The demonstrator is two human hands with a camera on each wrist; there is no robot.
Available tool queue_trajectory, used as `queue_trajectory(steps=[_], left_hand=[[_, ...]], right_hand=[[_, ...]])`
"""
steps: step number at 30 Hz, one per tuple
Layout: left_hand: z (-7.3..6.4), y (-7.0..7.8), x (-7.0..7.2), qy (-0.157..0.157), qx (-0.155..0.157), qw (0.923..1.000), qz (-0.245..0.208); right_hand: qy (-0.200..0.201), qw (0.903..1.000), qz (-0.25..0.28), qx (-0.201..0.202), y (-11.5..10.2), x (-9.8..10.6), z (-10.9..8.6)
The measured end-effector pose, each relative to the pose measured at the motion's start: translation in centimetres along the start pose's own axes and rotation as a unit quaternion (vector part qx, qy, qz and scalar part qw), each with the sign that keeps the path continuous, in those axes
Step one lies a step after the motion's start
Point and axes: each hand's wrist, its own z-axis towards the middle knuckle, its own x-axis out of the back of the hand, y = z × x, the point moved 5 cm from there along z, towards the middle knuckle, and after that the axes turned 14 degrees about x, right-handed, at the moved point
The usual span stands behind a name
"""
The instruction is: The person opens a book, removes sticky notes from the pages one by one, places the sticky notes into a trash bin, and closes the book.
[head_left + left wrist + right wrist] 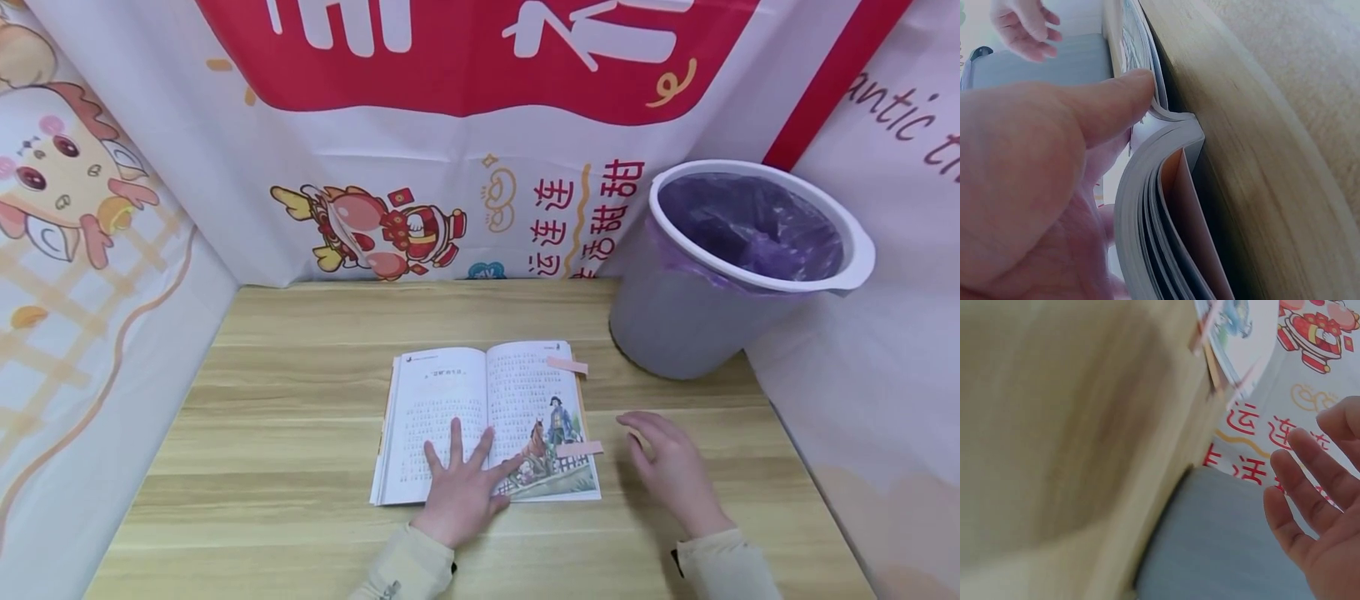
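An open book (442,392) lies on the wooden table, its right page showing a picture of a horse and a person. Two pink paper tabs stick out past that page's right edge, an upper tab (567,365) and a lower tab (580,449). My left hand (461,492) rests on the lower part of the book with fingers spread across the middle fold. In the left wrist view the thumb (1122,100) lies along the page edges. To the right of the book, my right hand (671,471) is held above the table, fingers loosely bent and holding nothing.
A grey bin (667,317) with a purple liner stands at the table's back right, beyond my right hand. Printed cloth (465,133) hangs behind the table and along both sides. Wooden tabletop (285,417) extends left of the book.
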Motion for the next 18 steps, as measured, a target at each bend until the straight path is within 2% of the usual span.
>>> queue_trajectory(steps=[11, 18], left_hand=[[0.2, -0.1, 0.0, 0.002, 0.000, 1.0000, 0.003], [0.1, -0.1, -0.1, 0.003, -0.001, 1.0000, 0.000]], right_hand=[[-0.039, 0.9982, 0.014, -0.043, -0.9, -2.0, -2.0], [-0.065, 0.9964, 0.019, -0.052, -1.3, -2.8, -2.5]])
